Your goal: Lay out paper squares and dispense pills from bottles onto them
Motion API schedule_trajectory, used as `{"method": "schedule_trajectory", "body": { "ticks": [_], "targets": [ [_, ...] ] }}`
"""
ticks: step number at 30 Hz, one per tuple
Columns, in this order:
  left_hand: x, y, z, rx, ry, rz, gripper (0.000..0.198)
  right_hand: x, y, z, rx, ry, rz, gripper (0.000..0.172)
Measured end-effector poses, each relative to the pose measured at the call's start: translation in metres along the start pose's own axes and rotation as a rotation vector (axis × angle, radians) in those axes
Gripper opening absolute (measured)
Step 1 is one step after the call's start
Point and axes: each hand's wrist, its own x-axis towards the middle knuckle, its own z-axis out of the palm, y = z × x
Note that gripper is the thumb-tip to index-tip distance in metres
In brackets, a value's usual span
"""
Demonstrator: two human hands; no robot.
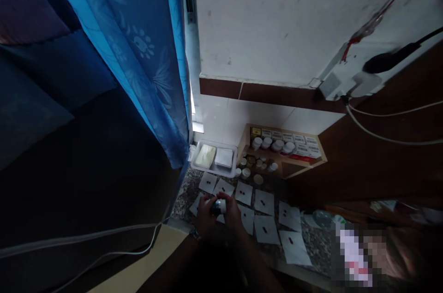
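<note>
My left hand (205, 215) and my right hand (232, 213) meet low in the middle of the view, both closed around a small bottle (218, 206) with a white end and a dark body. The fingers hide much of it. Several white paper squares (264, 202) lie around and under my hands on a speckled granite counter (313, 243). Each square carries a small dark mark or item, too small to identify. The nearest squares lie directly beneath my hands.
A wooden shelf (282, 150) of white jars and labelled boxes stands behind the papers, next to a white plastic tray (214, 159) holding pale bars. A blue curtain (145, 62) hangs at the left. White cables run from a wall socket (332, 85) at the right.
</note>
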Motion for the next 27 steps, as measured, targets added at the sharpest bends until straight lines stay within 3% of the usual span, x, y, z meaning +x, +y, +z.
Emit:
{"method": "schedule_trajectory", "body": {
  "ticks": [4,7,11,13,16,21,27],
  "targets": [
    [0.0,-0.008,-0.001,-0.073,0.021,0.013,0.055,-0.001,0.002,-0.011,0.236,0.037,0.124,0.065],
    [0.0,-0.014,0.0,-0.107,0.043,0.019,0.054,-0.004,0.008,-0.026,0.249,0.078,0.136,0.051],
    [0.001,-0.022,0.001,-0.11,0.03,0.022,0.057,-0.01,0.005,-0.047,-0.148,0.069,-0.054,0.031],
    [0.002,-0.024,0.001,-0.115,0.011,0.02,0.058,-0.014,-0.003,-0.053,-0.443,-0.03,-0.214,0.022],
    [0.002,-0.027,-0.002,-0.129,-0.032,0.023,0.059,-0.019,-0.018,-0.057,-0.829,-0.204,-0.329,0.024],
    [0.001,-0.032,-0.007,-0.143,-0.129,0.063,0.057,-0.023,-0.029,-0.053,-1.211,-0.374,-0.349,0.021],
    [-0.001,-0.044,-0.004,-0.187,-0.127,0.054,0.058,-0.023,-0.025,-0.042,-1.316,-0.403,-0.299,0.018]
  ]
}}
